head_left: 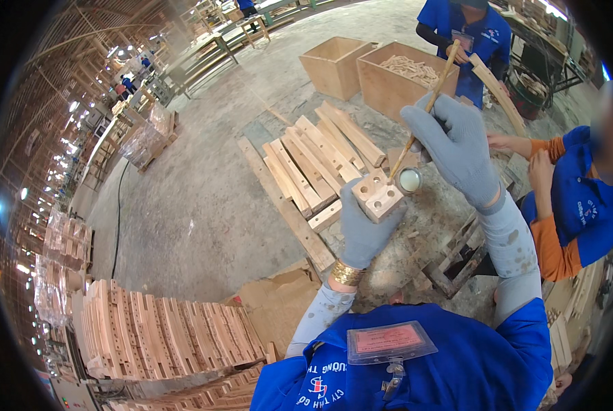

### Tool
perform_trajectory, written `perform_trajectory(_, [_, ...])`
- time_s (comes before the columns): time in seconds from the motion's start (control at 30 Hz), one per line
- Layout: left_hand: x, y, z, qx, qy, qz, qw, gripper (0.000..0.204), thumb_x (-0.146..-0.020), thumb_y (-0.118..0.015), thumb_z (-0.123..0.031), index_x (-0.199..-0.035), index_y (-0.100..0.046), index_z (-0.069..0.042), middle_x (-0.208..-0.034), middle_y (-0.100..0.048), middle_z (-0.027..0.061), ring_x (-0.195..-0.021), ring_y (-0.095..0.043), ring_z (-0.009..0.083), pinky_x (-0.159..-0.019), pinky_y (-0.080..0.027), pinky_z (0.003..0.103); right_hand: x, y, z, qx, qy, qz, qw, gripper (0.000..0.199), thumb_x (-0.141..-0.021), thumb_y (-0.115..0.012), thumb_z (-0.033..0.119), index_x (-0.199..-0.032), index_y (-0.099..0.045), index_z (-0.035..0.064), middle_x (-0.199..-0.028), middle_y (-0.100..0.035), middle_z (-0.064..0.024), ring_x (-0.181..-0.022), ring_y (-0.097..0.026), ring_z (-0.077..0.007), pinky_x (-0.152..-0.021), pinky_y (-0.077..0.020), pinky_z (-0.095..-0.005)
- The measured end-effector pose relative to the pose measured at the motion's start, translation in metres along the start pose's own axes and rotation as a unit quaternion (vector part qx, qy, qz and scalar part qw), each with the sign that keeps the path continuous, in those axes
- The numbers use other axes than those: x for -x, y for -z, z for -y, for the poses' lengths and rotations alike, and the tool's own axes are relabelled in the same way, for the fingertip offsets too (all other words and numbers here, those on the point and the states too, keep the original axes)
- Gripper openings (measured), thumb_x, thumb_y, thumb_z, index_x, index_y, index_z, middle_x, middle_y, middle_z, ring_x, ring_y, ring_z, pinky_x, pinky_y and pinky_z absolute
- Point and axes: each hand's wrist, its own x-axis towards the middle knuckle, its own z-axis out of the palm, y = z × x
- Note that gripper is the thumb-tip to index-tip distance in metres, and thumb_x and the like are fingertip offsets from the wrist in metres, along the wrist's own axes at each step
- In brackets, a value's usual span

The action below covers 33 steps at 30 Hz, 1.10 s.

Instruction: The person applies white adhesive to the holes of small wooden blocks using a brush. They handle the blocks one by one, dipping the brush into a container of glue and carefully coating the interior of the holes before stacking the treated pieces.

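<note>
My left hand (366, 236), in a grey glove, is closed around a pale wooden block (383, 201) with several round holes in its face. My right hand (457, 147), gloved in grey too, is raised and pinches a thin wooden stick (431, 103). The stick slants down to the left, its lower tip at the far edge of the block, by a hole; whether it goes in is too small to tell. Just right of the block is a small round cup (410, 179) of whitish liquid.
Long wooden pieces (313, 161) lie on the floor ahead. Behind are two wooden bins (334, 68), one holding small sticks. A stack of drilled slats (169, 329) stands at the left. One co-worker (573, 198) is close on my right; another (467, 41) holds a curved piece farther off.
</note>
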Motion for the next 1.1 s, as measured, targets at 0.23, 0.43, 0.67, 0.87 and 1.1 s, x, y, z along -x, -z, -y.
perform_trajectory(0.23, [0.000,-0.001,0.003,0.020,0.002,0.009,1.000,0.068,-0.064,-0.079,-0.012,-0.115,-0.035,-0.001,-0.105,-0.050,0.0129,-0.094,-0.055,0.0194,-0.079,-0.048,0.032,0.007,0.004,0.012,0.046,0.017,0.054,0.997,0.029,-0.084,-0.062,0.023,-0.070,-0.056,-0.0018,-0.052,-0.050,-0.0103,-0.044,-0.048,-0.0113,-0.042,-0.0368,-0.0273])
perform_trajectory(0.43, [0.000,-0.002,0.008,0.017,0.013,0.020,1.000,0.069,-0.064,-0.080,-0.013,-0.115,-0.035,-0.001,-0.106,-0.049,0.0133,-0.095,-0.055,0.0204,-0.080,-0.048,0.032,0.007,0.001,0.007,0.124,0.165,0.118,0.971,0.023,-0.082,-0.063,0.020,-0.073,-0.060,-0.0009,-0.055,-0.056,-0.0084,-0.045,-0.052,-0.0142,-0.043,-0.0362,-0.0266])
perform_trajectory(0.67, [0.000,-0.002,0.010,-0.004,0.020,0.024,1.000,0.070,-0.064,-0.080,-0.015,-0.115,-0.035,-0.001,-0.106,-0.049,0.0134,-0.095,-0.055,0.0210,-0.080,-0.047,0.032,0.007,0.002,0.006,0.121,0.161,0.145,0.969,0.022,-0.082,-0.061,0.020,-0.074,-0.060,-0.0003,-0.057,-0.056,-0.0104,-0.049,-0.057,-0.0206,-0.045,-0.0393,-0.0280])
perform_trajectory(0.87, [-0.001,-0.004,0.009,0.001,0.021,0.021,1.000,0.069,-0.064,-0.080,-0.016,-0.115,-0.037,-0.001,-0.106,-0.049,0.0131,-0.094,-0.055,0.0208,-0.080,-0.048,0.032,0.007,0.006,0.008,0.151,0.201,0.128,0.959,0.020,-0.084,-0.058,0.019,-0.076,-0.059,0.0000,-0.061,-0.054,-0.0127,-0.052,-0.057,-0.0245,-0.045,-0.0409,-0.0311])
perform_trajectory(1.1, [-0.001,-0.004,0.006,-0.025,0.002,0.018,1.000,0.069,-0.064,-0.080,-0.015,-0.115,-0.037,-0.001,-0.105,-0.049,0.0128,-0.094,-0.055,0.0206,-0.080,-0.048,0.032,0.002,0.011,0.009,0.046,0.114,0.033,0.992,0.022,-0.085,-0.060,0.018,-0.074,-0.059,-0.0008,-0.056,-0.052,-0.0110,-0.045,-0.054,-0.0213,-0.043,-0.0385,-0.0275])
